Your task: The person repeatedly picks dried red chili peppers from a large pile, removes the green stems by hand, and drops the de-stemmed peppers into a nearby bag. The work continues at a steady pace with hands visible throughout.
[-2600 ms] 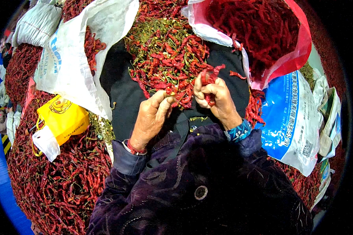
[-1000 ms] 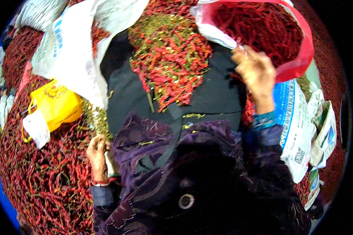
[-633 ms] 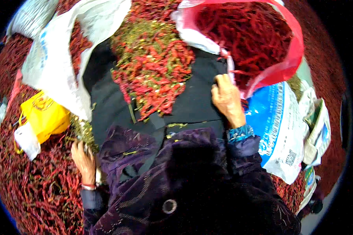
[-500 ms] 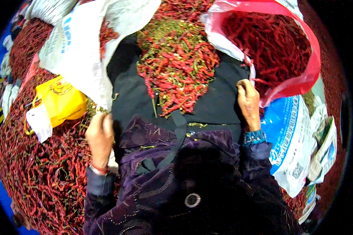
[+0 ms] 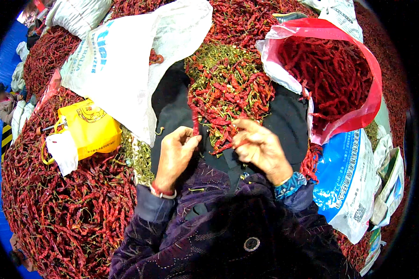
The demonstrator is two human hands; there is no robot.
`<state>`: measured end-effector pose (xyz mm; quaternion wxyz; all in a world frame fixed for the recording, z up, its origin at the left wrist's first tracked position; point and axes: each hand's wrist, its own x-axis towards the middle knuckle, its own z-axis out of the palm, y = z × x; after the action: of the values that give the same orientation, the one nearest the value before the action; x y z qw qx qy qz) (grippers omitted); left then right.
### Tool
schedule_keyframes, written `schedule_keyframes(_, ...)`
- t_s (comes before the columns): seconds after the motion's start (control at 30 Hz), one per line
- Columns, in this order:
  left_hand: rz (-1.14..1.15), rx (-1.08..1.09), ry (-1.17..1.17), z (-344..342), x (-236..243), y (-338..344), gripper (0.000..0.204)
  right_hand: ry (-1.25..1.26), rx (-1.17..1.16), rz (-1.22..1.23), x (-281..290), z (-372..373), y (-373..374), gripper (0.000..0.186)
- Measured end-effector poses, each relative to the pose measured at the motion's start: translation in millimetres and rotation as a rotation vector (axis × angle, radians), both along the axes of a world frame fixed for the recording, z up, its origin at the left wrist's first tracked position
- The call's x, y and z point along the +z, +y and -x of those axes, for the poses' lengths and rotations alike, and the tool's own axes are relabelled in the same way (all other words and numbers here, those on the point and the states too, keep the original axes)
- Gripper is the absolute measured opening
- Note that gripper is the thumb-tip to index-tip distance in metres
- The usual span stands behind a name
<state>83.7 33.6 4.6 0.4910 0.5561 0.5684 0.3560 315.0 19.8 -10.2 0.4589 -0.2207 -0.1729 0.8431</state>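
Dark purple patterned jacket point(image 5: 191, 237); round pale-rimmed button point(image 5: 252, 244); blue patterned wristband point(image 5: 291, 186), right; red and white wristbands point(image 5: 162, 192), left.

A person's left hand point(image 5: 174, 156) pinches a dried red chili pepper point(image 5: 195, 123) — the right hand point(image 5: 265, 151), fingers blurred, hangs at the near edge of a heap of chilies and stems point(image 5: 233, 86) — near an open, red-rimmed sack point(image 5: 375, 90) of peppers.

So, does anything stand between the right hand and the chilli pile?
Nothing visible does. The right hand is at the near edge of the chilli pile; the left hand, pinching a red chilli, is to the left.
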Motion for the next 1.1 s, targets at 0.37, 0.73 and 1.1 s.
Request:
schedule_keyframes(0.37,0.027,-0.315,-0.199,-35.5,5.5,-31.0,0.007,-0.755,-0.11,-0.414,20.8,34.7,-10.7,0.017)
schedule_keyframes(0.73,0.087,-0.29,-0.241,-31.6,-15.7,-25.8,0.01,-0.567,-0.002,-0.124,6.7,24.4,-14.7,0.022)
schedule_keyframes(1.1,-0.153,-0.12,0.081,-34.9,-22.8,-14.5,0.015,-0.727,-0.12,-0.483,27.1,38.4,-21.7,0.008)
